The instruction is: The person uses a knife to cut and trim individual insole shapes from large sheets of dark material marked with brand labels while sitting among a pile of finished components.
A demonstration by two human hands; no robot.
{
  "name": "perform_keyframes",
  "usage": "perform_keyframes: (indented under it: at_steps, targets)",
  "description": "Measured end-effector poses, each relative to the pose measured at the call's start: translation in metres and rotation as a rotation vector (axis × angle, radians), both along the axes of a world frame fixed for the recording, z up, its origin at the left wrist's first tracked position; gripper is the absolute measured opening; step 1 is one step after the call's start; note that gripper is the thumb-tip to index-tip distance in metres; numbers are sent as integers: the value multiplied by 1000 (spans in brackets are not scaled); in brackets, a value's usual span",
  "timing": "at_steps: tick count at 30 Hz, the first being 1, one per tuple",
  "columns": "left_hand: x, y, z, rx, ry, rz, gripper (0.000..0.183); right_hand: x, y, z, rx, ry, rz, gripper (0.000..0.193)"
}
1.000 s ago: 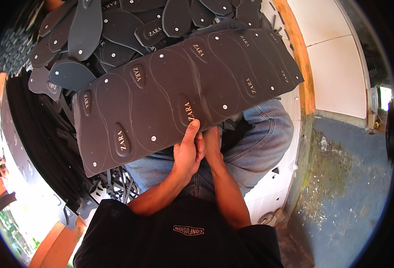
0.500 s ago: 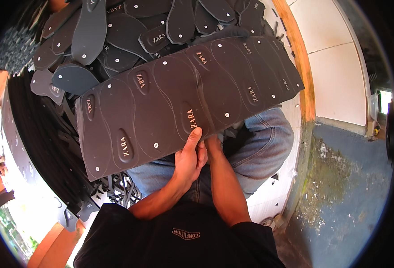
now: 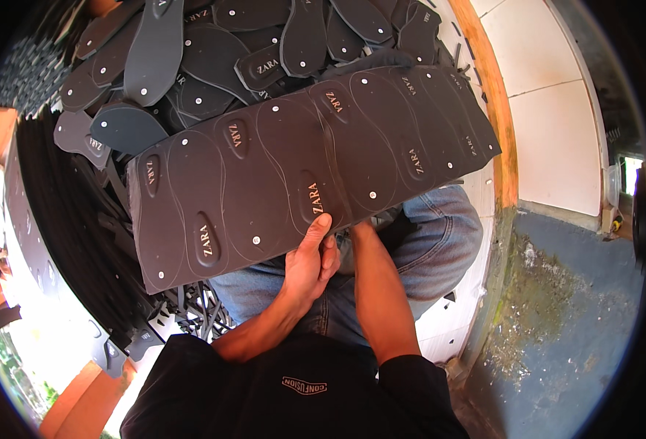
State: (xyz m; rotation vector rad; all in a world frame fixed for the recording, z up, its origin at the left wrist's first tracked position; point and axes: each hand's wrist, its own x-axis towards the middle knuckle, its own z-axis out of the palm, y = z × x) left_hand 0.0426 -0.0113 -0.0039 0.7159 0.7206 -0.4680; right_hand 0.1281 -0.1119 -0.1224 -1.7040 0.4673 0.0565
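A wide, dark foam sheet of insoles (image 3: 279,197) lies slanted across my lap, with insole outlines, raised oval pads and small white dots on its upper face. My left hand (image 3: 312,256) grips its near edge, thumb on top and the other fingers curled at the edge. Beneath the sheet, just right of the left hand, reaches my right hand (image 3: 361,231); only its wrist end shows, and its fingers are hidden. Whether it holds anything cannot be seen.
Beyond the sheet is a heap of cut dark insoles (image 3: 209,58). A stack of black sheets (image 3: 66,241) curves along the left, with thin black offcuts (image 3: 198,307) beside my knee. A wooden edge strip (image 3: 500,124) borders the white tiled surface at right, above a blue-grey floor (image 3: 572,314).
My right forearm has shifted slightly right, and its hand is further hidden under the sheet. My left hand keeps its grip. The whole scene has shifted slightly in view.
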Motion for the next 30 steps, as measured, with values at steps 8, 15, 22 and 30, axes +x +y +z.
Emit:
perform_keyframes:
  at_steps: [8, 15, 22, 30]
  targets:
    - [-3, 9, 6, -14, -25, -4, 38, 24, -4, 2, -37, -6, 0, 48]
    - [-17, 32, 12, -30, -94, 25, 37, 40, 8, 16, -150, -15, 117, 50]
    - [-88, 75, 26, 100, -353, -179, 37, 84, 41, 31, -310, -19, 423, 53]
    - [-153, 134, 15, 131, -324, -538, 20, 62, 10, 116, 328, 359, 822, 60]
